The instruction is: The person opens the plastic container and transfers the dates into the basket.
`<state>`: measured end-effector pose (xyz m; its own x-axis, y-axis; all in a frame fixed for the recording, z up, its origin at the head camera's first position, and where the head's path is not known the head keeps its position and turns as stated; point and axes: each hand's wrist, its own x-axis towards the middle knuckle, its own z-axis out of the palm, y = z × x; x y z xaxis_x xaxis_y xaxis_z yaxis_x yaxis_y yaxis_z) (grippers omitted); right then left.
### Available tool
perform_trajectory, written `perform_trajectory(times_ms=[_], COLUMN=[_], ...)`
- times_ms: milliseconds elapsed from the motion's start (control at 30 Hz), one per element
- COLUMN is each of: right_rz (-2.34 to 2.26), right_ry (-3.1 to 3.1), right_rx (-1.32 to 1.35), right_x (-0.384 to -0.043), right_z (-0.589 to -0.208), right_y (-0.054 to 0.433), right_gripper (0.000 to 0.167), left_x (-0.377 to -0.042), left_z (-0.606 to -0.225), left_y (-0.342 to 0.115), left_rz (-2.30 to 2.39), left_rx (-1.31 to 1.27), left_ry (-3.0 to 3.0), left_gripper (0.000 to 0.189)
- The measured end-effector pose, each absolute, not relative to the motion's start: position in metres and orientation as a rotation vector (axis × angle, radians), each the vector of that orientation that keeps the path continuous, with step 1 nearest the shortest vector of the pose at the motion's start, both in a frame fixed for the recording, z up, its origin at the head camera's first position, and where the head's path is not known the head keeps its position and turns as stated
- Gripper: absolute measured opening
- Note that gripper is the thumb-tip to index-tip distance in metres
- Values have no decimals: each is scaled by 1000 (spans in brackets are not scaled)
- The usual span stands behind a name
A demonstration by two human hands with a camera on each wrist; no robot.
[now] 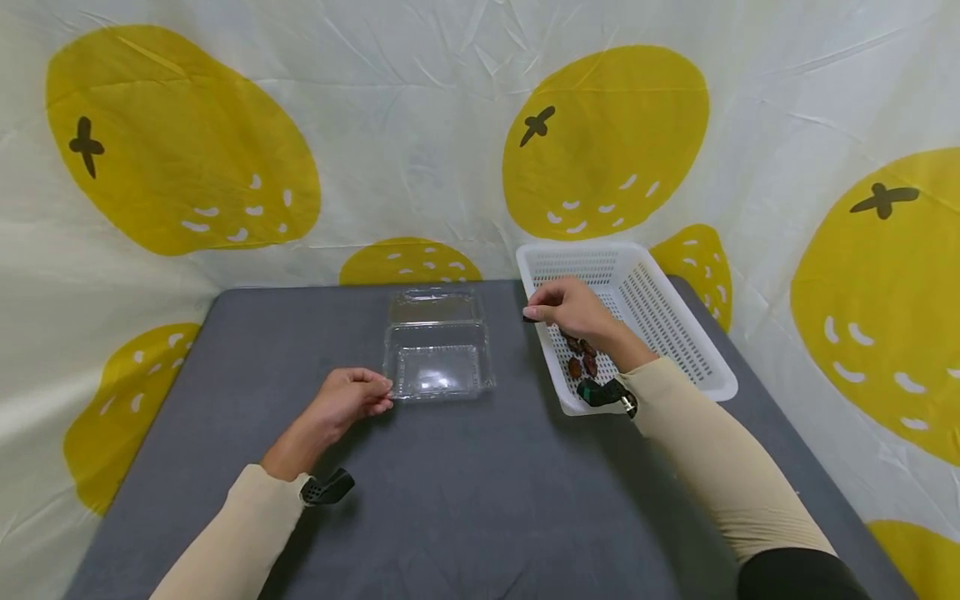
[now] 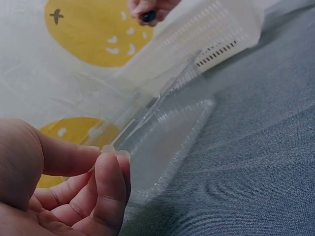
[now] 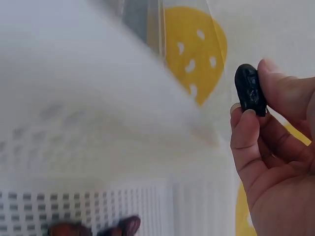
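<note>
My left hand [image 1: 347, 406] pinches the near left rim of a clear plastic clamshell box [image 1: 438, 367] between thumb and fingers. The box lies with its lid [image 1: 435, 307] raised toward the back. In the left wrist view, the left fingertips [image 2: 110, 157] meet at the box's thin edge. Above the left wall of a white basket, my right hand [image 1: 573, 310] holds a dark, glossy, oval date [image 3: 251, 89] between thumb and fingers. Several reddish-brown dates [image 1: 575, 367] lie on the basket's floor below that hand, partly hidden by the wrist.
The white perforated basket [image 1: 678, 321] stands at the right on the grey cloth-covered table [image 1: 465, 492], its long side slanting. A gap of tablecloth separates it from the box. Behind the table hangs a pale curtain [image 1: 420, 158] with yellow fruit prints.
</note>
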<state>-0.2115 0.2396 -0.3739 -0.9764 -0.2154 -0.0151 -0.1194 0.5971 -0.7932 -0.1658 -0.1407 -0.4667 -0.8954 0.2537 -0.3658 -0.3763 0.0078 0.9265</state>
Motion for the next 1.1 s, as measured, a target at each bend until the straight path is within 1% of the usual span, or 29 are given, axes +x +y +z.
perform_trajectory(times_ms=[367, 567, 667, 833, 1100], right_rz=[-1253, -1199, -1168, -1138, -1138], right_ry=[2773, 2726, 2705, 2667, 2605], right_rx=[-159, 8, 72, 141, 220], right_x=[-209, -211, -212, -210, -212], right_z=[-385, -385, -388, -392, -402], right_y=[291, 308, 316, 329, 346], right_gripper=[18, 21, 24, 28, 27], left_x=[-165, -164, -162, -162, -164], left_z=[-467, -465, -464, -464, -465], left_y=[-142, -142, -142, -141, -145], left_rz=[1920, 1915, 1904, 1897, 1896], left_rx=[-105, -103, -107, -109, -99], left_ry=[1878, 1883, 1888, 1889, 1893], left_gripper=[4, 3, 4, 9, 10])
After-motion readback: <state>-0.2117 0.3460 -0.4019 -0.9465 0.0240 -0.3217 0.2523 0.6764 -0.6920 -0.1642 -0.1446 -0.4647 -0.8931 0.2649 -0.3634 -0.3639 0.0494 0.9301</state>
